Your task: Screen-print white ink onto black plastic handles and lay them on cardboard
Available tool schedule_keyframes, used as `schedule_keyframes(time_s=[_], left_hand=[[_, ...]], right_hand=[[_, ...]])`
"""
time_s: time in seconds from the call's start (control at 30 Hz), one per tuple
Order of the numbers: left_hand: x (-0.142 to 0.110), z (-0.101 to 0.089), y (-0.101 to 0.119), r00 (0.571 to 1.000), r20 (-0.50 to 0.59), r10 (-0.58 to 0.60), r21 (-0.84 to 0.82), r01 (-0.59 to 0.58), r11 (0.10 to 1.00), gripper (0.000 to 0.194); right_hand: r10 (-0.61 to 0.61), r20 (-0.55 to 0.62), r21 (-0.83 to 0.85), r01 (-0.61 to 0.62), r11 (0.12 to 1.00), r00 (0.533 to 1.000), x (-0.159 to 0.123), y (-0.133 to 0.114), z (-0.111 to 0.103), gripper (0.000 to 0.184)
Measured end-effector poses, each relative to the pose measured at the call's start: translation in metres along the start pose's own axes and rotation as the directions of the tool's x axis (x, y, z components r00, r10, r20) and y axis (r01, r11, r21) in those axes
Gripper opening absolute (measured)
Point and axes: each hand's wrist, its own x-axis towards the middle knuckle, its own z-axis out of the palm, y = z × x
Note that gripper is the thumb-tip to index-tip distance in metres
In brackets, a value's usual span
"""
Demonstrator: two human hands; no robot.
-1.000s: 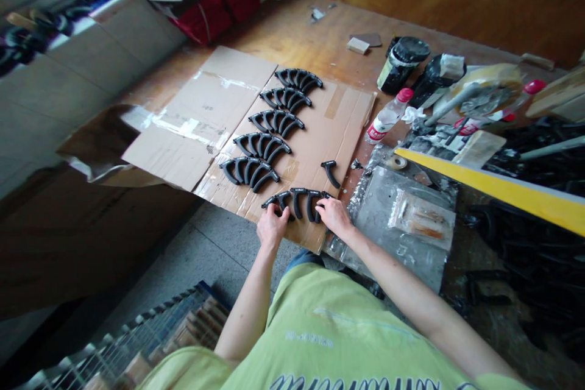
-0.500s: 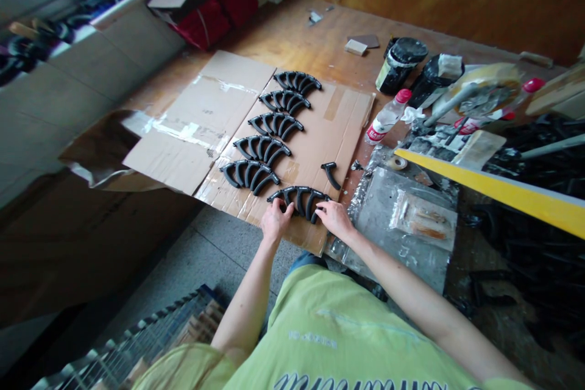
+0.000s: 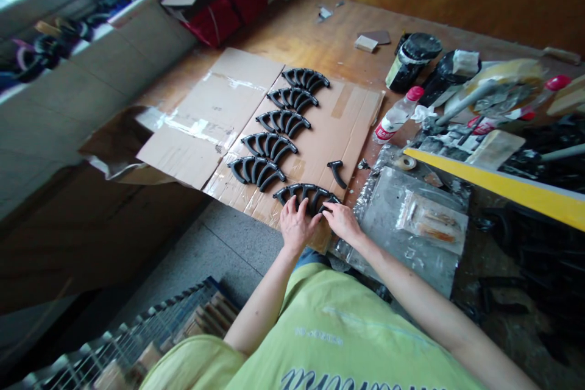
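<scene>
A near row of black curved, T-ended handle pieces (image 3: 307,190) lies fanned out at the cardboard's near edge. My left hand (image 3: 296,225) is over the middle of this row, its fingers apart and touching the lower ends of the pieces. At the row's right end, the fingers of my right hand (image 3: 343,223) are closed on the last piece, which they partly cover. One single black piece (image 3: 337,174) lies apart, just beyond my right hand. Several similar fanned groups (image 3: 256,172) run away from me in a column.
Flattened cardboard (image 3: 338,134) covers part of the wooden table (image 3: 315,30). To the right are a bottle with a red cap (image 3: 393,114), dark-stained jars (image 3: 414,61), a tape roll (image 3: 406,162), a grey board (image 3: 388,219) and a yellow-edged bar (image 3: 493,186). A wire rack (image 3: 137,335) stands below left.
My left hand has moved right, from the left end of the near row to its middle, and its fingers have spread. My right hand stays at the right end. The view has shifted slightly.
</scene>
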Motion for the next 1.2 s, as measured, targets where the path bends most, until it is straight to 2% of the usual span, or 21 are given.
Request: schedule_keyframes(time_s=[0.17,0.37,0.5,0.63,0.77,0.87,0.97,1.1,1.2], left_hand=[[0.006,0.014,0.021,0.991,0.095,-0.09,0.069,0.083,0.994,0.063],[0.011,0.009,0.022,0.981,0.16,-0.107,0.059,0.099,0.993,0.056],[0.009,0.003,0.021,0.983,0.153,-0.101,0.055,0.094,0.994,0.051],[0.006,-0.005,0.017,0.993,0.1,-0.064,0.067,0.058,0.996,0.053],[0.024,-0.019,0.01,0.999,0.031,-0.045,0.09,0.042,0.995,0.056],[0.063,-0.029,0.01,1.0,-0.01,-0.029,0.094,0.029,0.995,0.054],[0.123,-0.033,0.023,0.999,-0.03,0.018,0.073,-0.016,0.997,0.053],[0.217,-0.025,0.066,0.988,-0.05,0.145,0.018,-0.144,0.989,0.054],[0.284,-0.008,0.107,0.977,-0.007,0.214,-0.037,-0.214,0.976,0.054]], right_hand=[[-0.018,0.015,0.0,0.018,1.0,1.0,-0.003,-0.001,-0.001,0.041],[-0.004,0.023,0.046,0.003,0.999,1.0,-0.008,-0.001,0.004,0.044],[-0.011,0.01,0.07,0.01,0.998,1.0,-0.011,-0.002,0.006,0.044],[-0.062,-0.023,0.13,0.064,0.989,0.998,-0.018,-0.004,0.002,0.044],[-0.107,-0.104,0.149,0.122,0.981,0.989,-0.024,-0.007,-0.003,0.046],[-0.119,-0.086,0.048,0.124,0.991,0.989,-0.022,-0.009,0.0,0.039],[-0.144,0.011,-0.085,0.145,0.986,0.989,-0.012,-0.012,0.008,0.042],[-0.072,0.195,-0.158,0.104,0.982,0.978,0.002,-0.011,0.024,0.057],[-0.027,0.218,-0.16,0.063,0.985,0.976,0.006,-0.008,0.037,0.07]])
